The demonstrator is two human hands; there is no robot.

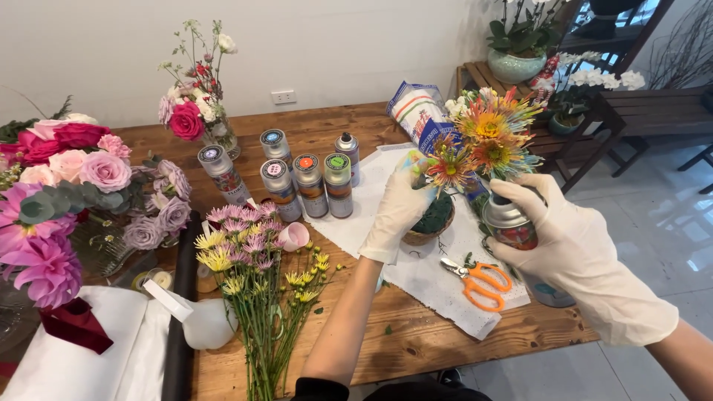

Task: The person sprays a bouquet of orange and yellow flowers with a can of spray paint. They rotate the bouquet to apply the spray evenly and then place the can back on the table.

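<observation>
Wooden table [416, 349] filled the room's foreground against a white wall, with grey tiled floor to the right. Above its right edge, a spray can [511, 223] stood upright, long axis vertical and nozzle end up, aimed toward the orange and multicoloured flowers [486, 141] just behind it. The right hand [575, 249], in a white glove, was wrapped closed around the can. The gloved left hand [399, 212] was closed on a flower stem beside a small basket of green foam [432, 223]. Orange-handled scissors [479, 281] lay on white paper [438, 286] below. Further left stood a cluster of upright spray cans [308, 182], loose yellow and pink chrysanthemums [252, 275], and rose bouquets [74, 171].
</observation>
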